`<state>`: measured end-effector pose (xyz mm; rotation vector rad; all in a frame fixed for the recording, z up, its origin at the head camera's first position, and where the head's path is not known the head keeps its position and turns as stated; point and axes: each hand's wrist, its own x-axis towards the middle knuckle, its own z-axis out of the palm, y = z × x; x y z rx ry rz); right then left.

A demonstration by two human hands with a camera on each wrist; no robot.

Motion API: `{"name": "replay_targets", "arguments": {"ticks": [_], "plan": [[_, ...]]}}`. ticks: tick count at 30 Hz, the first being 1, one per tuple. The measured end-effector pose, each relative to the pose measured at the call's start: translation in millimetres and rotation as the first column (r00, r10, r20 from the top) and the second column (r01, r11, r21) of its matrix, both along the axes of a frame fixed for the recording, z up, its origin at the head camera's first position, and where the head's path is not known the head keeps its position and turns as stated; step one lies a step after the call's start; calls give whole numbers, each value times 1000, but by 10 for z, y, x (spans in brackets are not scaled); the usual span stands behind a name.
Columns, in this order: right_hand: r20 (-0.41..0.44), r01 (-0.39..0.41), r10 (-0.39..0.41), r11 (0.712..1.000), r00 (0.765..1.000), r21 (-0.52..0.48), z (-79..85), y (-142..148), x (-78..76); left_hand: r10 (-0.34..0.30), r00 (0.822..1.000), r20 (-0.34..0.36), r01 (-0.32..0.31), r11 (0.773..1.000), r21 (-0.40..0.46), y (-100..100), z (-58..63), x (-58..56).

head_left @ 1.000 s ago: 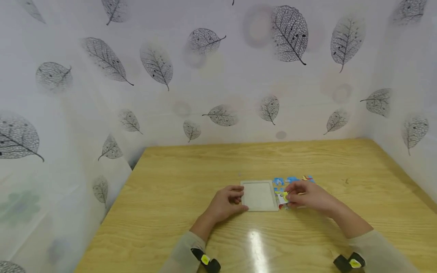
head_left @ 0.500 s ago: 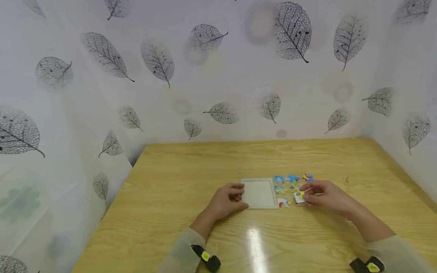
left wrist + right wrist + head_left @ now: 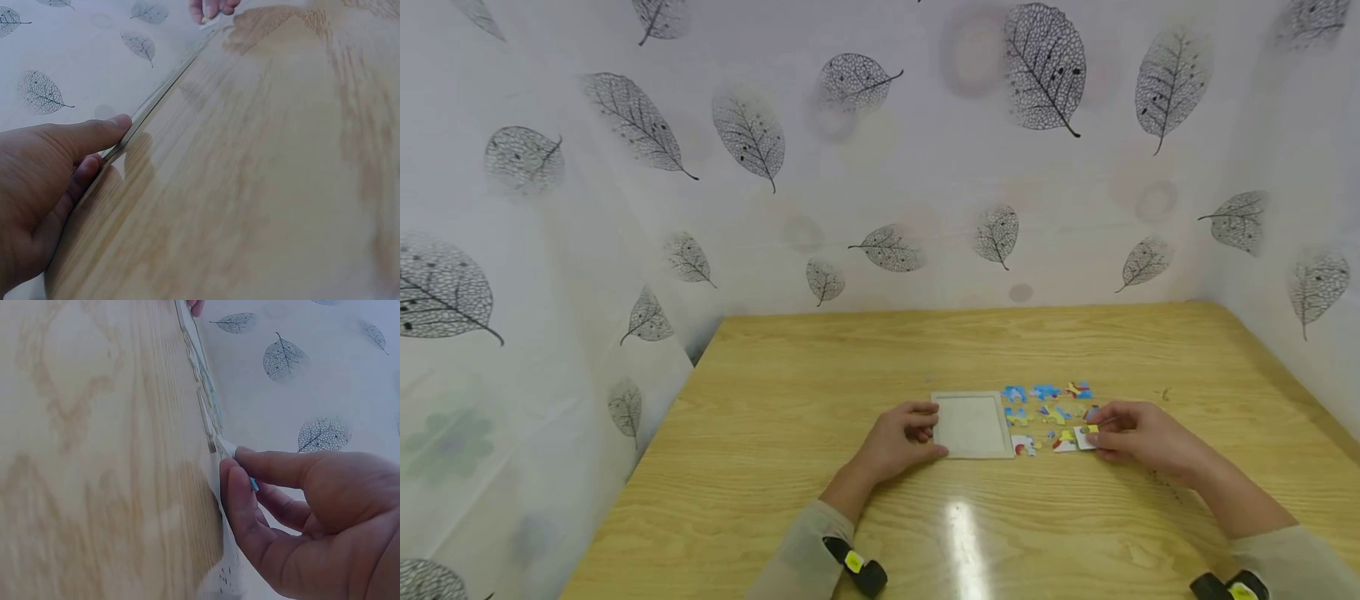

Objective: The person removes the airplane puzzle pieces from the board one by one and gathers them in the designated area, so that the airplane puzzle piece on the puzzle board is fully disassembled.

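In the head view, a pale square puzzle tray [image 3: 972, 427] lies flat on the wooden table. My left hand [image 3: 891, 442] holds its left side, thumb at the near corner and fingers higher along the edge. To the tray's right, several colourful jigsaw pieces [image 3: 1056, 414] are laid out in rough rows. My right hand [image 3: 1150, 437] pinches a white and yellow jigsaw piece [image 3: 1082, 439] at the near right end of these rows. The right wrist view shows this piece [image 3: 225, 447] tilted between thumb and fingertips, its lower part hidden by them.
The wooden table [image 3: 820, 367] reaches back to a pale leaf-printed curtain [image 3: 917, 150], which also closes off both sides. A black wrist camera [image 3: 855, 567] sits on my left sleeve, and another [image 3: 1228, 585] on my right.
My right hand has moved right with the pinched piece, from beside the tray to the far end of the near row, uncovering more pieces. My left hand has stayed on the tray.
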<state>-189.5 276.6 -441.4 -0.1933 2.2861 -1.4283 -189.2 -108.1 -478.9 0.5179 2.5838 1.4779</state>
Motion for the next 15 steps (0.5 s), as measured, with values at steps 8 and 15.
{"name": "replay_targets", "arguments": {"ticks": [8, 15], "plan": [[-132, 50, -18, 968, 991, 246, -8, -50, -9, 9, 1000, -2, -9, 1000, -1, -20, -11, -23], [-284, 88, 52, 883, 957, 461, -4, -98, -1, 3, 1000, -11, -3, 1000, 4, -37, -20, -11]]}}
